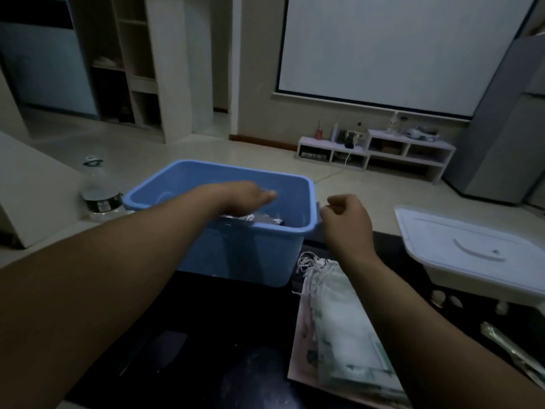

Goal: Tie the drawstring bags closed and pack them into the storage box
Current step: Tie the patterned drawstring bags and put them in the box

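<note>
One blue storage box sits on the dark table, with pale bagged items lying inside, partly hidden. Over its opening the left hand reaches, fingers loose, holding nothing. Right of the box, the right hand is clenched. Drawstring bags are stacked beside the box's right wall.

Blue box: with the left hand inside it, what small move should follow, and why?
Probably draw the left hand out of the blue box and reach for the white drawstring bags stacked beside it; the right hand hovers curled above them, holding nothing visible.
</note>
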Demonstrator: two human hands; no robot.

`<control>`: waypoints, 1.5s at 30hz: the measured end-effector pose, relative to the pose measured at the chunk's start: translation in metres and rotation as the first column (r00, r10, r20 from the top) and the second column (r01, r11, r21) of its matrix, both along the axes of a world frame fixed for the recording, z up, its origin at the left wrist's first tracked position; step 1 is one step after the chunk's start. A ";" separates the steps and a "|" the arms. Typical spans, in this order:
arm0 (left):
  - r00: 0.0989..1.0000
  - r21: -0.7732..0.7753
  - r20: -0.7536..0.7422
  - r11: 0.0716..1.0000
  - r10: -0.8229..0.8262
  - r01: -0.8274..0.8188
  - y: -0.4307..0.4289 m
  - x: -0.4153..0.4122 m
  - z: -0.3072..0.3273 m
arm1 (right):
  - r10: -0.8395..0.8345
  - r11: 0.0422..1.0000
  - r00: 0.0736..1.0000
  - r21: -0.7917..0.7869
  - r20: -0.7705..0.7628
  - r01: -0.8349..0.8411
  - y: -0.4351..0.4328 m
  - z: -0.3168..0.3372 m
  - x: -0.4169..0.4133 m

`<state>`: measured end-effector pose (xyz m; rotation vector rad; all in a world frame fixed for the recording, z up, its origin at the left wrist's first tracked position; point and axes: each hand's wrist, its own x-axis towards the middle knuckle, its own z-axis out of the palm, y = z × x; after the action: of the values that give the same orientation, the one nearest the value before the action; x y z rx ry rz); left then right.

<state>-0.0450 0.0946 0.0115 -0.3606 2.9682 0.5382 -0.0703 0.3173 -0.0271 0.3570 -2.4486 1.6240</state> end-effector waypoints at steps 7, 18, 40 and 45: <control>0.998 -0.112 0.005 0.992 -0.059 0.059 0.023 0.006 -0.005 | -0.016 0.999 0.995 0.030 0.100 0.013 0.055 -0.036 0.014; 0.878 0.227 -0.465 0.943 -0.115 0.244 0.180 0.050 -0.085 | -0.165 0.901 0.951 0.432 0.263 0.037 0.164 -0.104 0.015; 0.995 0.221 0.020 0.970 0.100 -0.102 0.176 0.045 -0.166 | -0.104 0.769 0.923 0.619 0.370 -0.161 0.191 -0.125 0.016; 0.985 0.246 -0.088 0.962 0.146 -0.121 0.177 0.040 -0.170 | -0.129 0.736 0.923 0.659 0.363 -0.156 0.183 -0.129 0.008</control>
<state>-0.0046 0.2720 -0.1582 -0.5254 2.9437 0.9494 -0.0619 0.5004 -0.1562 0.1410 -3.3061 0.7624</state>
